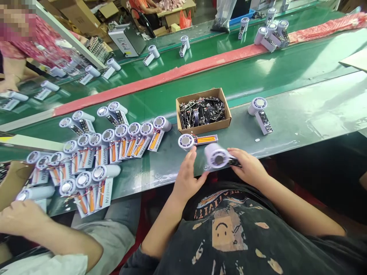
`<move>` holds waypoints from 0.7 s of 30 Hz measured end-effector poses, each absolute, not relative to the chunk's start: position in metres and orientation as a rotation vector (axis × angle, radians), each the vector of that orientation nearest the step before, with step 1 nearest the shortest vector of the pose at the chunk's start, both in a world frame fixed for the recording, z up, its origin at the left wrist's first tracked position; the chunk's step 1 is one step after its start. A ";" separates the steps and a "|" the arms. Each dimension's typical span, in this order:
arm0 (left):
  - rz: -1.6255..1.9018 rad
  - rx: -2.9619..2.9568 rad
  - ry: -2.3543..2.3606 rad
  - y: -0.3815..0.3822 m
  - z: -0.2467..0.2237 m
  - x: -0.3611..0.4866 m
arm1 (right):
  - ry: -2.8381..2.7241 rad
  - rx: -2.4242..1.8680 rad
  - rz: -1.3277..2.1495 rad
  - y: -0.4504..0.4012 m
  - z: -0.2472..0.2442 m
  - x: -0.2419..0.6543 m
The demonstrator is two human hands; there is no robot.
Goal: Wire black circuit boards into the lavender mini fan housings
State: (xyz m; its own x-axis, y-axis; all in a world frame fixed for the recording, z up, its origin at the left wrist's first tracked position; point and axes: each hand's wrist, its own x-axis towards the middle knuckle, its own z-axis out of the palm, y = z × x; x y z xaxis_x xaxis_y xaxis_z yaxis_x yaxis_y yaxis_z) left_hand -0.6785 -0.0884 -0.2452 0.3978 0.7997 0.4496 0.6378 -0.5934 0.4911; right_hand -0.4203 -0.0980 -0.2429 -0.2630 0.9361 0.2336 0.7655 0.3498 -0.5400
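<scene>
My right hand (249,166) is closed around the black circuit-board end of a pale lavender handheld fan (217,156), whose round head points left above the table's near edge. My left hand (187,177) is open, fingers stretched and thumb apart, just left of that head. Beyond its fingertips lies another handheld fan (185,142), with an orange strip and thin wires in its handle. Behind them stands a cardboard box (206,129) filled with black circuit boards. To the right, a fan with a circuit board (259,105) rests on the table.
Many fans with orange strips (121,131) crowd the table at left. A co-worker's hand (24,217) is beside them. A red strip (183,71) runs along the green belt, with more fans beyond. A small white piece (257,139) lies at right.
</scene>
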 end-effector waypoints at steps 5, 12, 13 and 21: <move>1.148 2.218 1.473 -0.097 -0.253 -0.718 | -1.528 -1.707 0.665 -0.083 -0.244 -0.365; 1.174 2.199 1.589 -0.078 -0.244 -0.725 | -1.642 -1.955 -0.070 -0.055 -0.230 -0.364; 1.174 2.234 1.597 -0.074 -0.240 -0.722 | -1.655 -1.965 -0.167 -0.051 -0.230 -0.368; 1.083 2.412 1.598 -0.029 -0.224 -0.713 | -1.911 -1.908 -0.098 -0.037 -0.252 -0.391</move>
State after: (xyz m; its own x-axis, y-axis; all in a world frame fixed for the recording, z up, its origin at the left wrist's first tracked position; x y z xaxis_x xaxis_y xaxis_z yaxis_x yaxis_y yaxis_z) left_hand -0.7134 -0.0294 -0.2241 0.2197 0.8254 0.5201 0.7890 -0.4639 0.4029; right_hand -0.3912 -0.0373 -0.2523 0.0450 0.9358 0.3498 0.9666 0.0477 -0.2519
